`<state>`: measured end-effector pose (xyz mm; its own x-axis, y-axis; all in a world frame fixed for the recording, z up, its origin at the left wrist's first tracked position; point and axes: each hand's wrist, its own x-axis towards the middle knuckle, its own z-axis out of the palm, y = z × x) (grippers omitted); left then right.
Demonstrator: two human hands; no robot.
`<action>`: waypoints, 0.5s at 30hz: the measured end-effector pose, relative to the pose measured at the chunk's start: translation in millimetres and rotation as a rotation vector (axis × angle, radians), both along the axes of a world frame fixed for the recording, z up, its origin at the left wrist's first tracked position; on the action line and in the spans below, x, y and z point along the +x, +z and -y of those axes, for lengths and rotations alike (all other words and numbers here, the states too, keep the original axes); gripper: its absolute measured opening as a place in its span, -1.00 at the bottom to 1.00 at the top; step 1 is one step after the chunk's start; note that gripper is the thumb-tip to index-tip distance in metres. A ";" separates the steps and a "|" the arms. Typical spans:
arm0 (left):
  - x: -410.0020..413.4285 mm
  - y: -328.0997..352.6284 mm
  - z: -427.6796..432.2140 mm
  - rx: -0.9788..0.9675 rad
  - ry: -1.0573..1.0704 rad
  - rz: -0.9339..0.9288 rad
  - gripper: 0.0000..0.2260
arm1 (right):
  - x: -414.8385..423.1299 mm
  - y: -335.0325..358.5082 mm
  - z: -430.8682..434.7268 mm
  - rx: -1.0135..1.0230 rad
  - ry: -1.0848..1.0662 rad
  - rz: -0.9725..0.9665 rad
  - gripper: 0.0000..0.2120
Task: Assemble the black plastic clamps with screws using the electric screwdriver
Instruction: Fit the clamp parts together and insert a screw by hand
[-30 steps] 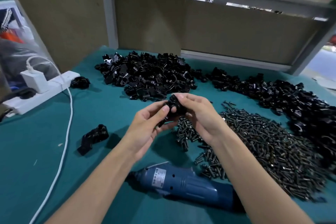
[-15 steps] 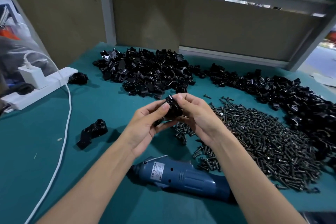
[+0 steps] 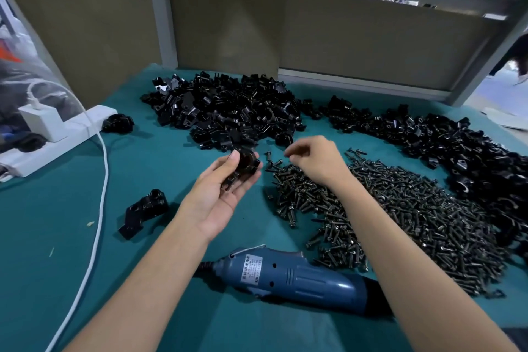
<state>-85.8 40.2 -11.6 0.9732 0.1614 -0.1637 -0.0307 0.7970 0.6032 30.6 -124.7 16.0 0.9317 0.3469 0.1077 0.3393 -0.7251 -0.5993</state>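
- Teal cloth covers the tabletop (image 3: pixel 43 223), which is walled at the back by brown panels. It is laid out as a work station, with stock at the far side and the tool nearest the person.
- Head view, stock: one heap of loose clamp parts (image 3: pixel 228 111) lies at the back centre and a second heap (image 3: pixel 457 151) runs down the right. The screw pile (image 3: pixel 400 223) is spread between that second heap and the person's right arm, probably so that each piece is one short reach away.
- Head view, tool: the blue electric screwdriver (image 3: pixel 294 277) lies flat between the two forearms, held by neither hand. It looks parked there for the driving step.
- Head view, left grip (image 3: pixel 220 194): it is turned palm up and half closed. The thumb presses the top of a black clamp (image 3: pixel 243 164) while the fingers cradle it from beneath. It is held above the cloth, just left of the screw pile, and seems presented to take a screw.
- Head view, right grip (image 3: pixel 314 160): it hovers over the near edge of the screw pile, apart from the clamp, with its fingertips drawn together. I cannot tell whether a screw sits between them.
- Head view, left side: a joined clamp (image 3: pixel 143 211) rests alone on the cloth, likely finished work set apart. A white power strip (image 3: pixel 57 137) and its cable (image 3: pixel 97 223) lie beyond it.
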 end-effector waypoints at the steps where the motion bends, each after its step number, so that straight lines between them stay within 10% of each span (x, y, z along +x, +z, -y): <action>1: 0.2 -0.7 -0.2 0.001 -0.003 -0.004 -0.66 | 0.2 -3.9 -1.9 -0.100 0.036 0.001 -0.84; 15: 0.6 1.4 -9.9 0.026 0.013 -0.004 -0.57 | 2.4 -4.3 10.5 -0.333 -0.045 0.112 -0.73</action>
<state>-85.2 50.1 -10.3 0.9703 0.1781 -0.1637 -0.0381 0.7809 0.6235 33.0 -135.2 11.6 0.9357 0.3389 0.0977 0.3526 -0.8902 -0.2885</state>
